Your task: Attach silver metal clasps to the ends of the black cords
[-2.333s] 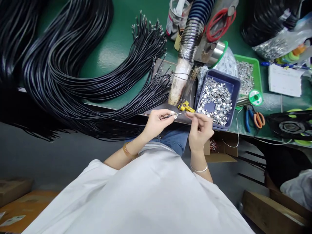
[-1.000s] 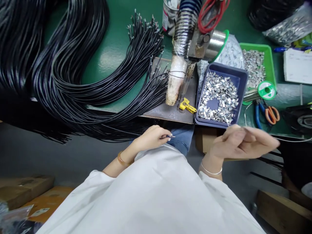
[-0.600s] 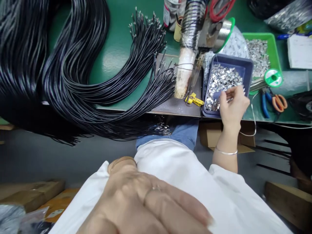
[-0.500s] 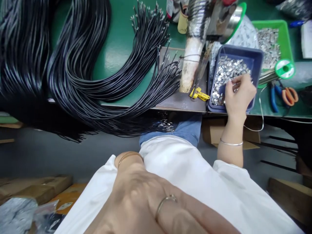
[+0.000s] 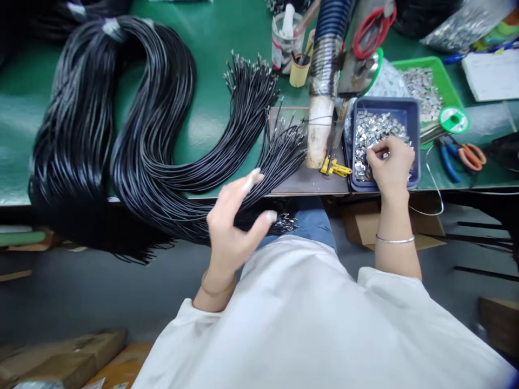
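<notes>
My left hand [image 5: 233, 221] hovers at the table's front edge, thumb and fingers apart with nothing between them. Just beyond it, a thick bundle of black cables [image 5: 178, 173] curves across the table and over the edge. Over the blue tray [image 5: 414, 116], my right hand [image 5: 391, 165] has thumb and fingertips pinched together among small silver metal pieces [image 5: 379, 125]. Whatever the pinch may hold is too small to make out. Yellow snips [image 5: 336, 168] lie left of the tray, beside a taped pipe [image 5: 318, 132] that stands over a grey board.
Behind the blue tray sits a green tray [image 5: 446, 75] of similar metal pieces. A solder spool [image 5: 454, 120] and orange-and-blue-handled pliers [image 5: 472, 156] are at the right. Cups of tools [image 5: 299, 73] stand at the back. Cardboard boxes [image 5: 368, 219] are under the table.
My left hand has moved from close under the camera forward to the cables, fingers now spread. My right hand stays pinched over the blue tray. The view has shifted.
</notes>
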`<state>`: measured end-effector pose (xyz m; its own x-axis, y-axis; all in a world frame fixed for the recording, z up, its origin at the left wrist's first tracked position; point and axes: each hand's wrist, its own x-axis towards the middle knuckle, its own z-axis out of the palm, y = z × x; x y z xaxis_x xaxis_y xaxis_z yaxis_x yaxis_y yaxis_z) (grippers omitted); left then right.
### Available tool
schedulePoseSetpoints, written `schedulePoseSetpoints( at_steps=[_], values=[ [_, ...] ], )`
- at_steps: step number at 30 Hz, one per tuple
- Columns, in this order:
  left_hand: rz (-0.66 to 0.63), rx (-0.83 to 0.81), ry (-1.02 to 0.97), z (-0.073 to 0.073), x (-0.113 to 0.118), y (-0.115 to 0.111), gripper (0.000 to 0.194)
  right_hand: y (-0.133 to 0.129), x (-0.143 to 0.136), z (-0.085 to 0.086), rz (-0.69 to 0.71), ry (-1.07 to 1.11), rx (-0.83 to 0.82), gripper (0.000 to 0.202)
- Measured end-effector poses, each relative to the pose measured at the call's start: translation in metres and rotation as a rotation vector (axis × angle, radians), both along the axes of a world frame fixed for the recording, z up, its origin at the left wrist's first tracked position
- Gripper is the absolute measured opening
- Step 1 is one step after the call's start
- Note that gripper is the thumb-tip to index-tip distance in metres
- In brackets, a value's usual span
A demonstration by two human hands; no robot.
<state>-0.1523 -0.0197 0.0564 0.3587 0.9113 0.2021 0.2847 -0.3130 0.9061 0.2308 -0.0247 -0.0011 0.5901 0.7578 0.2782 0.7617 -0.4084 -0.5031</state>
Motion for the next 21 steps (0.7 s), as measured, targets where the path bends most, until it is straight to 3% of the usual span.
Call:
schedulePoseSetpoints(
  at_steps=[3, 5, 6, 10, 15, 17, 21],
  values=[
    [0.103, 0.214, 0.415, -0.031, 0.02, 0.04, 0.067, -0.002, -0.001, 0.001, 0.032, 0.028, 0.025, 0.025],
    [0.076, 0.189, 0.651, -0.046, 0.031, 0.057, 0.08, -0.003, -0.001, 0.0, 0.055, 0.025, 0.041, 0.023],
    [0.064, 0.171, 0.7, -0.051, 0.034, 0.063, 0.077, -0.004, -0.001, -0.001, 0.069, 0.021, 0.049, 0.021],
    [-0.009, 0.187, 0.579, -0.055, 0.037, 0.066, 0.042, -0.008, 0.0, -0.004, 0.116, -0.029, 0.067, 0.016],
    [-0.003, 0.227, 0.6, -0.054, 0.035, 0.058, 0.048, -0.009, 0.0, -0.006, 0.149, -0.041, 0.091, 0.013],
    [0.007, 0.201, 0.576, -0.057, 0.039, 0.06, 0.041, -0.01, 0.0, -0.006, 0.153, -0.033, 0.099, 0.014],
    [0.117, 0.125, 0.288, -0.065, 0.049, 0.07, 0.021, -0.015, 0.003, -0.005, 0.148, -0.022, 0.104, 0.015]
  ],
)
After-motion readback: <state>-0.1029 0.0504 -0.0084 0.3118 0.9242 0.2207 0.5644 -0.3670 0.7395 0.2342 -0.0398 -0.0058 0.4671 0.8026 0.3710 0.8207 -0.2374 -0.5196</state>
